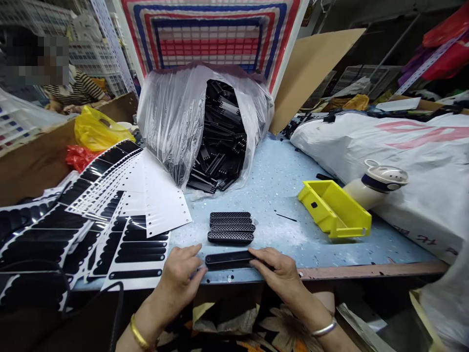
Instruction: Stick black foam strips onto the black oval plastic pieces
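Observation:
A long black piece with rounded ends lies near the front edge of the blue table. My right hand pinches its right end between thumb and fingers. At its left end is my left hand, fingers bent and apart, thumb close to the tip, holding nothing. Just behind, several black textured pieces sit stacked side by side. Sheets of black stickers are fanned out on the left, partly under white sheets.
An open plastic bag full of black parts stands at the back. On the right are a yellow bin, a bottle and a large white sack. A person in a striped top sits at the far left.

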Demonstrator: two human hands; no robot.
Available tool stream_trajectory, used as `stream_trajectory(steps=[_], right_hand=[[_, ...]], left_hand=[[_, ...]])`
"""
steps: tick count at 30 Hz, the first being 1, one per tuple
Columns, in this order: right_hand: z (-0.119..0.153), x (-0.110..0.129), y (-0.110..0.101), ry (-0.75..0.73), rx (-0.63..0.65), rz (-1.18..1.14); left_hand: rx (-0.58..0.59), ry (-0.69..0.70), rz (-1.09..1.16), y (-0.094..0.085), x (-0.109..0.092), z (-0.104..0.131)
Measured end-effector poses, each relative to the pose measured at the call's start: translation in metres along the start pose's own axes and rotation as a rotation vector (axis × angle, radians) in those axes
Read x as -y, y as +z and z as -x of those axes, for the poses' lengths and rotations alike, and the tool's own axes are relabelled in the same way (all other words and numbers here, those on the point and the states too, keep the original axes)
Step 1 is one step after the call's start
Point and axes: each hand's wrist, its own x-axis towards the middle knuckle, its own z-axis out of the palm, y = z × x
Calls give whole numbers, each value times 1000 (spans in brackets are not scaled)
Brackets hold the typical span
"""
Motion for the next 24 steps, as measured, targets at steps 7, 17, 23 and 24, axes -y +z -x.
stream_trajectory(steps=[7,17,23,24], right_hand=[[-4,4,-4,77,3,10],[-12,11,20,-2,-82,520],[-20,14,21,56,-75,497],[-21,12,19,57,-52,443]], left_hand=[[45,-115,-8,-1,-11,-2],[367,-412,148,36,-24,-8],[362,-491,238,33,-23,-11],[359,-493,260,32,-22,-11]])
